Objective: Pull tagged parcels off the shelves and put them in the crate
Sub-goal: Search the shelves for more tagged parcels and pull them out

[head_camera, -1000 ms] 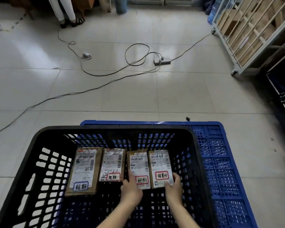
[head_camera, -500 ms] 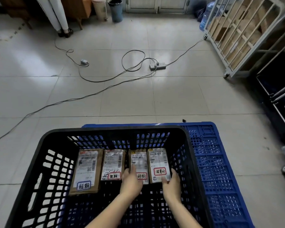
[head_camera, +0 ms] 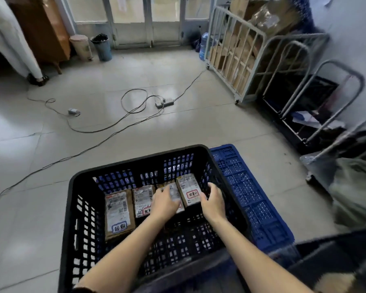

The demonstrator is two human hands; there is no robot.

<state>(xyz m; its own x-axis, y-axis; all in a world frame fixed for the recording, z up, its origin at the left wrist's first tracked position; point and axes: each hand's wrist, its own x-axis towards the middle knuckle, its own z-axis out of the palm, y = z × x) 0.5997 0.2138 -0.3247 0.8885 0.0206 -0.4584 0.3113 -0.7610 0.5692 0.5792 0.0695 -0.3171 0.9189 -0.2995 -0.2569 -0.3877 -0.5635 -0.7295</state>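
Both hands have slid forward over the row since 1.0 s ago. Left hand (head_camera: 164, 200) lies flat, fingers loose, on the 3rd parcel (head_camera: 174, 194). Right hand (head_camera: 212, 203) cups the 4th parcel (head_camera: 189, 192) at its right edge, fingers curled; a firm grasp cannot be confirmed. 4 tagged parcels lie side by side in the black crate (head_camera: 76, 208), long axes running away from the person. Crate rests on a blue pallet (head_camera: 251, 197).
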